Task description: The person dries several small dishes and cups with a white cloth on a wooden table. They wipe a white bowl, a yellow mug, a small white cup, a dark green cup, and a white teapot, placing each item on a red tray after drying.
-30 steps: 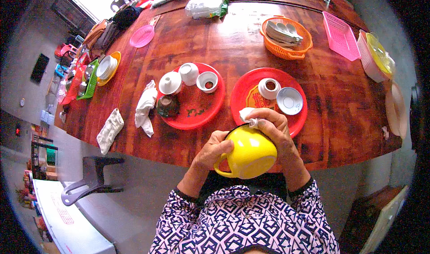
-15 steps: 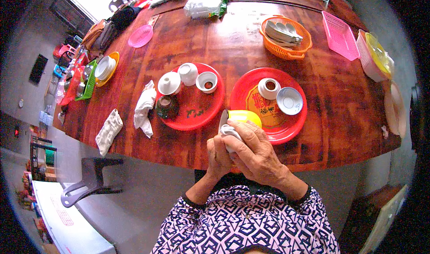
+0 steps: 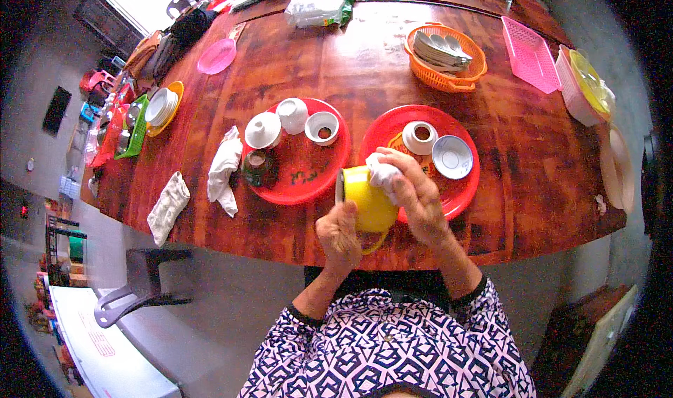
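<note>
Yellow mug (image 3: 374, 208) tipped with opening leftward, gripped near the rim by left hand (image 3: 338, 237), seemingly for steadiness against white cloth (image 3: 381, 173) bunched in gripping right hand (image 3: 422, 200).

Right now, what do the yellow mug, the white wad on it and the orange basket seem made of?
Yellow mug: probably glazed ceramic or enamelled metal, glossy; its sheen and dark rim leave either open.
White wad: soft, matte fabric or paper, judging by its crumpled folds.
Orange basket: likely smooth moulded plastic, given its slotted wall.
</note>
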